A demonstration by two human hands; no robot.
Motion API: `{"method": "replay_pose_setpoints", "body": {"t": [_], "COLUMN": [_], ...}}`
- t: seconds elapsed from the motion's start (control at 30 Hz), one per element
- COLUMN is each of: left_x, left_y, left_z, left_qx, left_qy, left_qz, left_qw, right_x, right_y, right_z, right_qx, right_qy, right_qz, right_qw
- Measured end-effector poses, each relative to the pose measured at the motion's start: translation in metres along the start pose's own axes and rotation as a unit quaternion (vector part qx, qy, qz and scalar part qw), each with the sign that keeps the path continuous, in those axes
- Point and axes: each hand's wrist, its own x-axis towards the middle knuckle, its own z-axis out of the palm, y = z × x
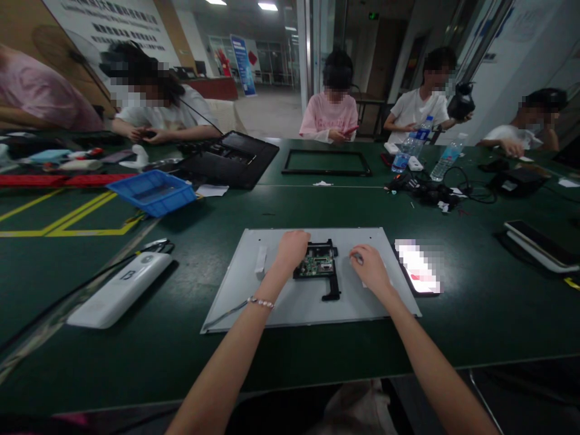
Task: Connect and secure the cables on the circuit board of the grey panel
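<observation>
A green circuit board [315,263] in a black plastic frame [333,289] lies on a grey-white flat panel [281,311]. My left hand [292,249] is closed at the board's upper left edge, its fingertips hidden behind the hand. To the right of the board, a little above the panel, my right hand [369,266] has its fingers curled together. Something small and greyish shows at those fingertips, too small to name. A white strip [261,262] lies on the panel, left of my left hand. Thin wires [230,314] run along the panel's lower left.
A lit phone [417,266] lies right of the panel, and a white power bank [120,290] lies to the left. Farther off are a blue bin [154,192], a black screen bezel [326,163], an opened black device [229,158] and water bottles [446,158]. Several people sit across the table.
</observation>
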Motion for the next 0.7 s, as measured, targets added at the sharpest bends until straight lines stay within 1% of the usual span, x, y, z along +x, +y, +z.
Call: {"method": "replay_pose_setpoints", "body": {"t": [0.1,0.2,0.27,0.33,0.43,0.5,0.57,0.7], "left_x": [0.008,0.021,0.027,0.031,0.029,0.025,0.020,0.003], "left_y": [0.008,0.030,0.049,0.066,0.081,0.080,0.073,0.040], "left_z": [-0.010,-0.018,-0.016,-0.011,-0.002,-0.001,-0.004,-0.015], "left_qx": [-0.010,-0.028,-0.041,-0.052,-0.064,-0.072,-0.086,-0.158], "left_qy": [0.022,0.044,0.044,0.038,0.031,0.032,0.040,0.078], "left_qz": [0.019,0.060,0.094,0.119,0.132,0.131,0.120,0.070], "left_qw": [1.000,0.997,0.994,0.991,0.989,0.988,0.988,0.982], "right_x": [0.001,0.002,0.003,0.004,0.005,0.006,0.006,0.005], "right_y": [-0.002,-0.004,-0.006,-0.007,-0.007,-0.005,-0.004,-0.004], "right_z": [0.000,-0.002,-0.004,-0.005,-0.005,-0.004,-0.003,-0.002], "right_qx": [0.001,0.002,0.001,0.000,-0.001,-0.001,0.000,0.003], "right_qy": [0.001,0.005,0.005,0.007,0.011,0.010,0.007,0.014], "right_qz": [0.005,0.008,0.007,0.004,0.004,0.008,0.010,0.012], "right_qw": [1.000,1.000,1.000,1.000,1.000,1.000,1.000,1.000]}}
